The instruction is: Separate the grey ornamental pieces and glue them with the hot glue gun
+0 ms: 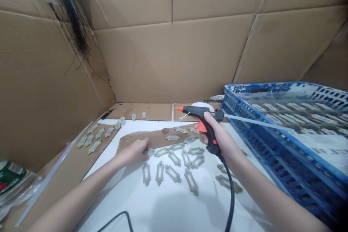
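My right hand (217, 130) grips a black and orange hot glue gun (199, 111). Its orange nozzle points left, and a long translucent glue stick (252, 119) sticks out of its back end. My left hand (138, 150) is closed over the white work surface (130, 199). Its curled fingertips are at a small grey-green frame-shaped piece (151, 152), largely hidden by the fingers. Several similar pieces with hollow centres, such as one frame piece (173, 173), lie between and below my hands. Others rest on a brown cardboard strip (136, 140) behind them.
On the right stands a blue plastic crate (244, 137) holding rows of similar pieces. More pieces lie on cardboard (95, 152) at the left. A clear bottle with a green label (13, 177) is at the left edge. The gun's black cable (232, 192) runs toward me. Cardboard walls (174, 54) enclose the area.
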A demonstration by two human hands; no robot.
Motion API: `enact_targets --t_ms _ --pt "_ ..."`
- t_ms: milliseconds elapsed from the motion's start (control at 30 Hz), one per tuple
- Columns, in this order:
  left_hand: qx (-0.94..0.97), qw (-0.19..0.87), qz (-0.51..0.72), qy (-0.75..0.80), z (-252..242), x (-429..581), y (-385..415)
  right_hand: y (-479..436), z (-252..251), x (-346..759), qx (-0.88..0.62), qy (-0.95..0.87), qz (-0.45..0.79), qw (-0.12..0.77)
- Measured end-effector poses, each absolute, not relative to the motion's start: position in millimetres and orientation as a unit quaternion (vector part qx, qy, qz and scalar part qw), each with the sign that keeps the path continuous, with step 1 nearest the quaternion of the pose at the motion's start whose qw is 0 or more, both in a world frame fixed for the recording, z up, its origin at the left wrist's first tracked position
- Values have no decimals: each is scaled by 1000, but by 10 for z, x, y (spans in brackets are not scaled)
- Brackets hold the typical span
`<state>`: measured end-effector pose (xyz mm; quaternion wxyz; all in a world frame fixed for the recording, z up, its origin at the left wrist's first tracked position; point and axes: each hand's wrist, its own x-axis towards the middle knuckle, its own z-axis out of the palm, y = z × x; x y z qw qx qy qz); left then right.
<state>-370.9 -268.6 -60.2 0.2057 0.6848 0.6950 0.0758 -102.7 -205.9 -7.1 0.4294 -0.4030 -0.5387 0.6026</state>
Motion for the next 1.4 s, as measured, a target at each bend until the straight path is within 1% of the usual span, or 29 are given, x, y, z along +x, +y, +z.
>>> enact_targets --t_ms 167,267,333,400,500,600,700,800,1067,1400 --pt "682 206 133 689 -357 -3669 -2612 -2068 -67 -1043 -396 -540 600 439" --pt "674 231 217 667 -102 -3514 -2591 -2098 -51 -1058 -395 -559 577 445" --pt "630 329 335 619 50 -3368 -2620 -2129 -44 -1068 -401 -579 549 451" --pt "580 409 396 583 147 -3234 -2678 -2165 -51 -1072 -405 -605 513 454" --pt "538 445 431 572 189 -3116 -2786 -2214 -91 -1057 -405 -659 437 459" --pt "530 441 455 565 181 -3080 -2882 -2248 -134 -1031 -363 -749 306 463" --pt "522 425 474 568 199 -3063 -2959 -2272 -149 -1023 -253 -839 153 456" --pt "520 405 479 580 241 -3040 -3013 -2292 -157 -1035 -186 -879 58 436" --pt "522 390 471 594 277 -2988 -3050 -2309 -193 -1065 -161 -894 -10 419" --pt "535 380 451 606 283 -2972 -3095 -2320 -193 -1075 -144 -897 -42 417"
